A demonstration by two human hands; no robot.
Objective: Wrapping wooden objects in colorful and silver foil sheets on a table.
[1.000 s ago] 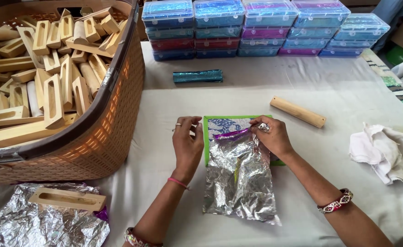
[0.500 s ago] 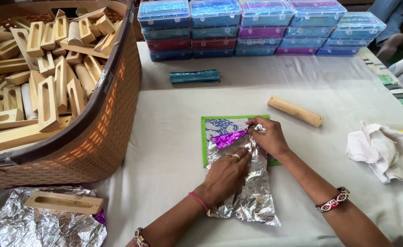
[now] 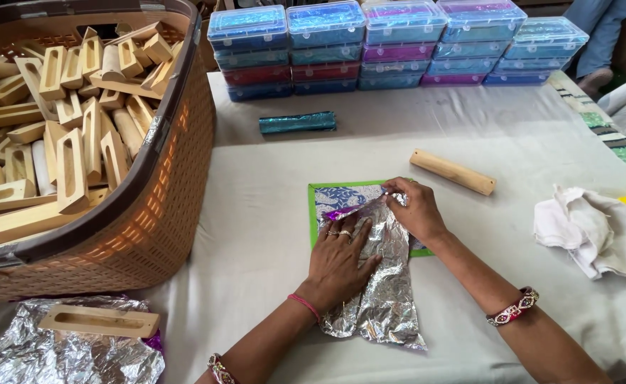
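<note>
At the near left corner lay a crumpled foil sheet (image 3: pixel 64 355) with one slotted wood block (image 3: pixel 99 321) on top, not wrapped at all. In the middle of the table (image 3: pixel 256 235) was the foil (image 3: pixel 380 284) being worked on. It was long and lumpy and looked folded over something, so the wrap seemed well begun, but its top end was open and a purple edge showed there, so I think that end was not yet folded down. What was inside could not be seen. The left hand (image 3: pixel 338 259) lay flat and spread wide on the foil, pressing it down, with the forearm coming in from the bottom edge. The right hand (image 3: pixel 412 210) was curled, with its fingertips pinched on the top edge of the foil; its forearm came in from the lower right, with a bead bracelet (image 3: pixel 515 307) on the wrist. Under the foil's top end lay a green mat (image 3: pixel 327 199). A white cloth (image 3: pixel 590 227) sat well off to the right. Just past the hands lay a bare wood stick (image 3: pixel 453 172), and farther back a shiny blue wrapped piece (image 3: pixel 297 122). On the left stood a big basket (image 3: pixel 163 178) full of bare wood blocks (image 3: pixel 71 135), so much seemed left to wrap. At the far edge stood stacked plastic boxes (image 3: pixel 391 43).
</note>
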